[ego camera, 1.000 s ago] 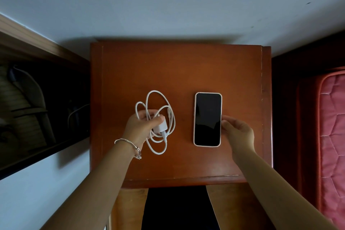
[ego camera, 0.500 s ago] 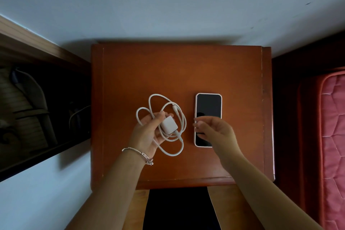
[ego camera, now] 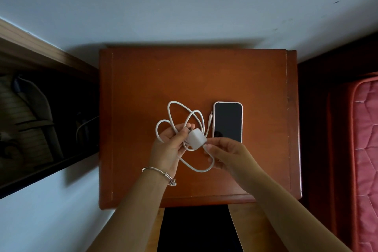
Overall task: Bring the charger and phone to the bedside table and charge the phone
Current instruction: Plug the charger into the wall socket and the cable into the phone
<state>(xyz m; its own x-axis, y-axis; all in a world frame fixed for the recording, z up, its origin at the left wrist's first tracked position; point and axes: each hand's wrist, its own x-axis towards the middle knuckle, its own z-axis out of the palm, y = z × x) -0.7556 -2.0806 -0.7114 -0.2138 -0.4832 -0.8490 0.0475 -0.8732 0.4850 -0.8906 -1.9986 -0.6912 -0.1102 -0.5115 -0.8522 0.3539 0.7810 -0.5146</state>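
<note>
A phone (ego camera: 227, 121) with a dark screen and pale case lies flat on the brown wooden bedside table (ego camera: 143, 80), right of centre. My left hand (ego camera: 169, 147) holds the white charger plug (ego camera: 196, 139) above the table, with the white cable (ego camera: 180, 116) looped loosely around it. The cable's free connector end (ego camera: 210, 115) hangs next to the phone's left edge. My right hand (ego camera: 227, 153) pinches the cable just below the plug, and it covers the phone's near end.
A pale wall (ego camera: 184, 6) runs behind the table. A dark open shelf (ego camera: 41, 120) with dim objects stands to the left. A red quilted mattress (ego camera: 366, 149) lies to the right. Below the table's front edge is a dark gap (ego camera: 194, 229).
My right hand left the phone's right side and crossed to the cable at the plug. My left hand lifted the charger and turned it, shifting the loops right toward the phone.
</note>
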